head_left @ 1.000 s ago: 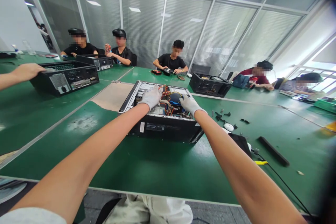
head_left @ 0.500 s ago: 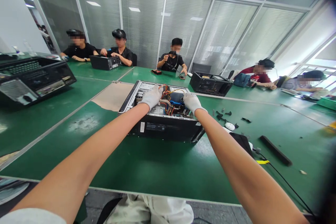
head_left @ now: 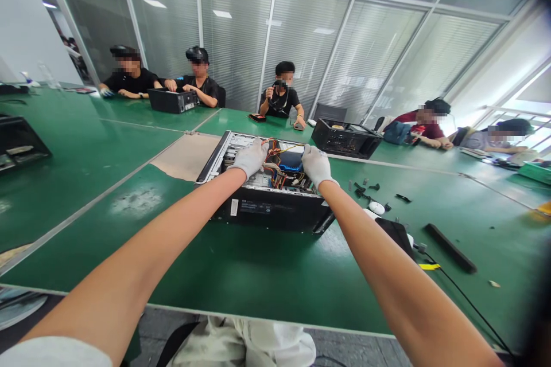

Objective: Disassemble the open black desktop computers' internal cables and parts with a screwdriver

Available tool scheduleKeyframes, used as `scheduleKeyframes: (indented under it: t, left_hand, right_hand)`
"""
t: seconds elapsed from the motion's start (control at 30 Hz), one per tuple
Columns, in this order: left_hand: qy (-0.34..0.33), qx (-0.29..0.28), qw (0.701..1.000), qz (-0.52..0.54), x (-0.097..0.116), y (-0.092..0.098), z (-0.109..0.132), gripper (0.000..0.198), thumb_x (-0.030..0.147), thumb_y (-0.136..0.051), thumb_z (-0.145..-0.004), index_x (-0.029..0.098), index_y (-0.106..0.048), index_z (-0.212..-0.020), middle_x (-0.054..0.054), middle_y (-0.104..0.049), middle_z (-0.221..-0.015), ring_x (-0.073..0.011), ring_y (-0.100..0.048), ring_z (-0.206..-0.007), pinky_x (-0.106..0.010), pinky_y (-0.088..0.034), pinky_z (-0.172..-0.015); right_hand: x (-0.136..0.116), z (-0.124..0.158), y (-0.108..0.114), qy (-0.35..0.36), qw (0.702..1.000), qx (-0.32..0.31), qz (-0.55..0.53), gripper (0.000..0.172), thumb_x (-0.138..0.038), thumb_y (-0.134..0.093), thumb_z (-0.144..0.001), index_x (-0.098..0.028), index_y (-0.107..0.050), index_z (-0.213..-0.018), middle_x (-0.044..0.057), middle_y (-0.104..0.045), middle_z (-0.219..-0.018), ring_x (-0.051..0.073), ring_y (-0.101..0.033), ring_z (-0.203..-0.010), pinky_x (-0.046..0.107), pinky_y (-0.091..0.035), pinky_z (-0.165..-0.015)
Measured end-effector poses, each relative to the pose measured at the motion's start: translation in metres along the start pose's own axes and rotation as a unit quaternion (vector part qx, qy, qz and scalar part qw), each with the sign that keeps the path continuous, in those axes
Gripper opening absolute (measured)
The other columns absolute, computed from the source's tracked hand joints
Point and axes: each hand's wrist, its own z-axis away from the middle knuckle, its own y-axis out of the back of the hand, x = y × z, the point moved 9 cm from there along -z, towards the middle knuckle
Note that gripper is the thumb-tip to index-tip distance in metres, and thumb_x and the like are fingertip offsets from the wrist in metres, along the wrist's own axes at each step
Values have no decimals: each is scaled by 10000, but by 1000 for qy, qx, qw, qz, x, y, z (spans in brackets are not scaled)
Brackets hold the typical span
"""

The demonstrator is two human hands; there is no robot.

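Black metal computer case, lying on its side with the open face up, sits in from the near edge of the glossy green desk, at the middle of its width. Inside, a tangle of thin orange, yellow and red wires rises beside a dark blue block with a bright blue edge. The white-gloved left hand has stayed with its fingers bent at those wires; whether it pinches any cannot be told. The white-gloved right hand has drawn back from the block toward the case's right end, fingers now curled inward; whether they clamp a wire or are merely folded is hidden. With that shift the block lies more exposed between the hands, and the wiring seems to be the point of attention, while the case has not moved. Beyond its left end lies a sheet of tan paper; small black plastic pieces lie off its right end. Toward the desk's left edge, another black computer case has slid partly out of view.
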Motion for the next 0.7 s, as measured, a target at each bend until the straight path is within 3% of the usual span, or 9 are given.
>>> scheduleKeyframes:
  t: [0.1,0.2,0.33,0.5,0.7]
  left_hand:
    - [9,-5,1000,0,0,1,2,503,503,-242,-1066,168,-473,-1363,-188,-682,-1270,-315,-661,-1185,-436,-473,-1028]
    - [10,-10,1000,3,0,3,5,520,511,-241,-1064,161,-471,-1370,-199,-680,-1273,-327,-657,-1189,-448,-470,-1026]
    - [6,-5,1000,2,1,4,6,518,510,-238,-1063,164,-482,-1362,-196,-689,-1252,-329,-659,-1182,-447,-474,-1016]
    - [7,-10,1000,-1,0,1,3,549,515,-219,-1063,158,-462,-1401,-206,-681,-1268,-338,-650,-1199,-454,-470,-1019]
    - [7,-12,1000,1,-1,-1,0,538,518,-235,-1062,159,-469,-1388,-201,-682,-1275,-311,-655,-1201,-428,-462,-1035]
  right_hand:
    - [3,1,6,-8,999,38,-35,393,-190,-281,-1042,-127,-584,-1284,202,-648,-1226,255,-632,-992,319,-413,-844]
    - [8,-3,5,-6,985,71,-154,425,-316,-241,-1075,-182,-616,-1224,126,-696,-1094,213,-625,-913,290,-414,-804]
    - [13,-9,3,20,970,127,-208,409,-386,-311,-1058,-202,-669,-1126,119,-655,-1109,222,-598,-960,306,-436,-854]
    - [20,-13,-22,2,986,62,-157,322,-377,-462,-1007,-203,-727,-1060,152,-593,-1152,255,-589,-962,362,-462,-891]
    - [12,-17,-31,29,989,18,-144,297,-320,-452,-1015,-186,-696,-1120,147,-605,-1202,265,-565,-1107,375,-437,-991]
